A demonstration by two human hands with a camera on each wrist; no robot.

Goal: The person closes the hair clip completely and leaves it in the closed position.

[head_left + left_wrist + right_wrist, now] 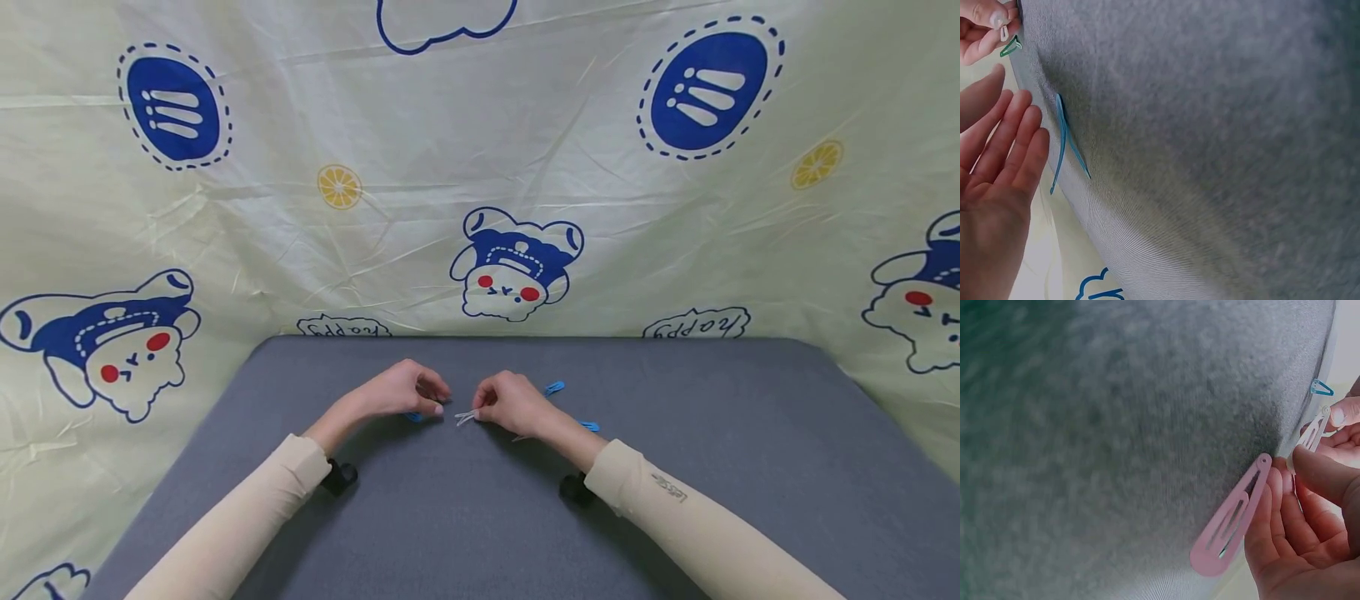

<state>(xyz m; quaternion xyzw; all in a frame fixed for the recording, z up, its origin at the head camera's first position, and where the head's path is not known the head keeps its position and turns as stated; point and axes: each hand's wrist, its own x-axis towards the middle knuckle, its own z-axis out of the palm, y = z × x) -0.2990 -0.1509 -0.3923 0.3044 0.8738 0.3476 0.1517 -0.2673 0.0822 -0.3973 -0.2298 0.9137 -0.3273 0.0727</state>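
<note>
A white snap hair clip (464, 417) is pinched between the thumb and fingers of my right hand (516, 406), its narrow end pointing left. In the right wrist view the clip (1312, 432) stands tilted, with its tip right by my left thumb (1342, 416). My left hand (411, 388) hovers opposite, fingers loosely bent and palm bare in the left wrist view. Close under it lies a blue snap clip (1063, 144), spread into two prongs. A pink snap clip (1227, 522) lies beside my right hand's fingers.
On the grey cloth-covered table (465, 517), two more blue clips (555, 388) lie near the right hand and forearm. A small green clip (1011, 46) shows below the right hand in the left wrist view. A printed pale curtain (420, 125) hangs behind the table's far edge.
</note>
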